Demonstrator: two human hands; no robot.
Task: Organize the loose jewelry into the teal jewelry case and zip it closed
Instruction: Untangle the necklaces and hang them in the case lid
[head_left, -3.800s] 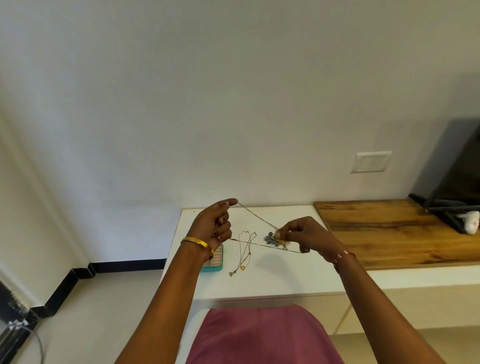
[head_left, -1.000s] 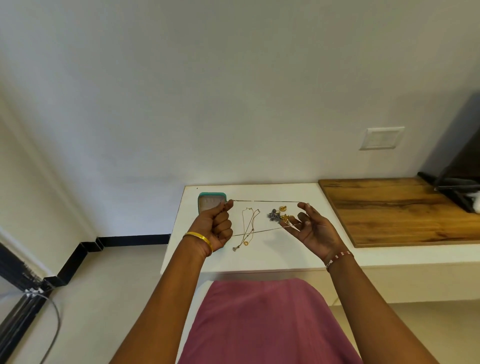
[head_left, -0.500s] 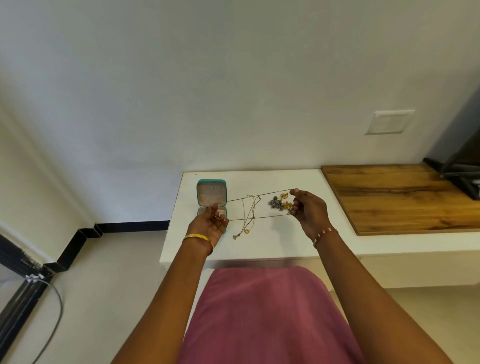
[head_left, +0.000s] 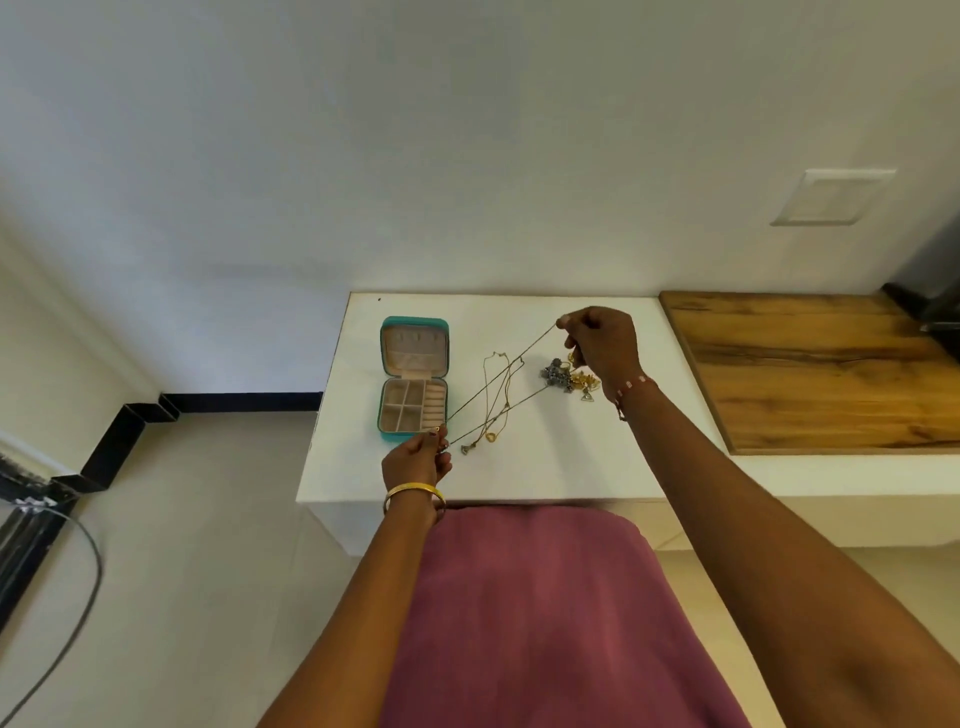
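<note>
Both hands pinch one thin chain (head_left: 498, 374), left hand (head_left: 418, 460) beside the open teal case (head_left: 414, 379), right hand (head_left: 602, 345) above the loose pile (head_left: 571, 379). It seems to cross two other necklaces (head_left: 493, 400); pulling could tangle them.

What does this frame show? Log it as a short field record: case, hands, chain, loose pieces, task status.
case: teal case open on the white table, compartments look empty
left hand: pinches one end of the chain
right hand: pinches the other end, raised
chain: stretched between both hands
loose pieces: two necklaces, small pile
status: nothing packed, unzipped
</note>
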